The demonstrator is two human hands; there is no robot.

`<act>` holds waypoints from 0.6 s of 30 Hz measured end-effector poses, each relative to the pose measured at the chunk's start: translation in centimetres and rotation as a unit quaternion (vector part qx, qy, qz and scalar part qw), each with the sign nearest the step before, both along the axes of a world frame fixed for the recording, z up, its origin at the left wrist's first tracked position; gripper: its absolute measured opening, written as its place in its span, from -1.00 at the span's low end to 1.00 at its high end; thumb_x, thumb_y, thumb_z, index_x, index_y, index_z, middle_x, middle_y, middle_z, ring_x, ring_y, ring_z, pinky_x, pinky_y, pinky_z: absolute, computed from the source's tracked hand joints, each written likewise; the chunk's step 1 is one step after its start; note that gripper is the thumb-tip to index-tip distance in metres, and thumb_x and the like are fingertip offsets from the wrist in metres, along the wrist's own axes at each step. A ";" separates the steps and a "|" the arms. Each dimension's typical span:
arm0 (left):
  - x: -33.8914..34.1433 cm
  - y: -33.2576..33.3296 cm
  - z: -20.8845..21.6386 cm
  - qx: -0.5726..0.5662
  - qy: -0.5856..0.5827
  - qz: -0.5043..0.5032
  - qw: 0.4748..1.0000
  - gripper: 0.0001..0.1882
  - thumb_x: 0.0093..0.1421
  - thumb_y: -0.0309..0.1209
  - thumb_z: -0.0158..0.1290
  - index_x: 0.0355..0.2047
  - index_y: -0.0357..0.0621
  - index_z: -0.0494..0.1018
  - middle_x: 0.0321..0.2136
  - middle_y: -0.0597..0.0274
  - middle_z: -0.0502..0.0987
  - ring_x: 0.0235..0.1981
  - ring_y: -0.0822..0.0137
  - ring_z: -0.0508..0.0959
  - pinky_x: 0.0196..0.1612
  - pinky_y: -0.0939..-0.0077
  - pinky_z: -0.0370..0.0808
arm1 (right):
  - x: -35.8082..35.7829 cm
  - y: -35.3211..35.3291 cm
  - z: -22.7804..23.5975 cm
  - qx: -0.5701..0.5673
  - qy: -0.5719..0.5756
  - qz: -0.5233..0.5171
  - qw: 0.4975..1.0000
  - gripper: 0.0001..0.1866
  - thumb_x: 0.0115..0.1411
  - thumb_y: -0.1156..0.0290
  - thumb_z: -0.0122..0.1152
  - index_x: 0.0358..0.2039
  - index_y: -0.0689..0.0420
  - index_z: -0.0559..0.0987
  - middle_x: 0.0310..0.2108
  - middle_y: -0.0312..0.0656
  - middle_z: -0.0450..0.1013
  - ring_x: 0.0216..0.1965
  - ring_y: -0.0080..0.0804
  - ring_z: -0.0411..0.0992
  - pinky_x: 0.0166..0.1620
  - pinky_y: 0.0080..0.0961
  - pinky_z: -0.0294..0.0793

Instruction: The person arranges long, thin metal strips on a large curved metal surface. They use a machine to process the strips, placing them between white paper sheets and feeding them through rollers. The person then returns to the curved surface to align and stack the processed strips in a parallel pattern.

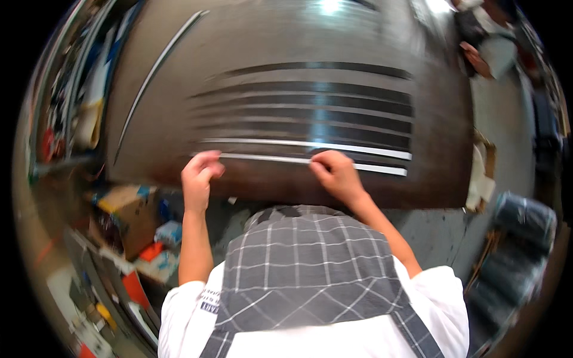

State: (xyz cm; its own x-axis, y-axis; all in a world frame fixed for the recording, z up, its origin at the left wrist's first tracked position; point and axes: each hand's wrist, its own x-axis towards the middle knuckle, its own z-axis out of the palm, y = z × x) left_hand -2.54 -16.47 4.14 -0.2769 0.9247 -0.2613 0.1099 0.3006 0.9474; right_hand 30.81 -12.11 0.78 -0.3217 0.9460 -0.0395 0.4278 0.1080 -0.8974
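**Both hands on a pale strip at the table's near edge**

A thin pale strip (268, 159) lies flat along the near side of a dark table (155, 119), running left to right. The left hand (199, 176) is at its left end, fingers curled in and bunched together over the tip; the blur makes it hard to tell whether they actually pinch the strip or only press on it. The right hand (335, 172) rests near the strip's middle, fingers bent and pressed close together, fingertips down on the strip.

Just beyond lies a second pale strip (310, 145), parallel and close, reaching further right. Behind that, a row of dark strips (310, 101) lies side by side, all parallel, across the middle of the table. A long pale rod (152, 74) lies at a slant near the table's left edge, well apart from the others.

The person wears a grey checked apron (310, 268) over a white shirt. On the floor to the left sit cardboard boxes (128, 209) and coloured clutter. At the far right corner of the table another person's hand (477, 59) shows, well away from the strips.
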 end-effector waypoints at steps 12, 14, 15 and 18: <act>19.7 15.7 -3.3 0.218 0.323 -0.270 0.880 -0.63 0.20 -0.33 0.13 0.01 -0.16 0.51 -0.08 0.01 0.55 0.03 -0.01 0.50 0.09 0.20 0.44 | 15.3 5.8 -2.0 -0.024 -0.058 -0.177 0.982 -0.79 0.13 0.33 0.27 -0.29 0.20 0.63 -0.30 -0.05 0.58 -0.25 -0.14 0.56 -0.16 -0.31 0.53; 23.3 18.4 -4.5 0.243 0.345 -0.285 0.860 -0.58 0.21 -0.31 0.14 0.07 -0.19 0.47 0.00 -0.02 0.52 0.08 -0.02 0.47 0.14 0.21 0.41 | 18.5 8.9 -3.0 -0.020 -0.055 -0.203 0.977 -0.77 0.10 0.35 0.27 -0.29 0.23 0.63 -0.33 -0.06 0.60 -0.28 -0.23 0.58 -0.19 -0.35 0.53; 24.7 19.6 -5.2 0.255 0.359 -0.293 0.849 -0.56 0.22 -0.31 0.14 0.09 -0.19 0.46 0.03 -0.02 0.50 0.10 -0.01 0.45 0.15 0.22 0.40 | 19.9 10.5 -3.3 -0.036 -0.035 -0.212 0.976 -0.77 0.09 0.36 0.27 -0.29 0.24 0.63 -0.35 -0.08 0.61 -0.30 -0.28 0.58 -0.20 -0.37 0.54; 27.5 22.6 -7.5 0.270 0.402 -0.309 0.818 -0.49 0.24 -0.26 0.14 0.15 -0.20 0.41 0.10 -0.01 0.45 0.16 0.01 0.41 0.21 0.21 0.35 | 23.2 15.3 -4.1 -0.063 -0.022 -0.236 0.970 -0.77 0.08 0.37 0.27 -0.30 0.25 0.65 -0.38 -0.13 0.63 -0.35 -0.40 0.57 -0.22 -0.42 0.54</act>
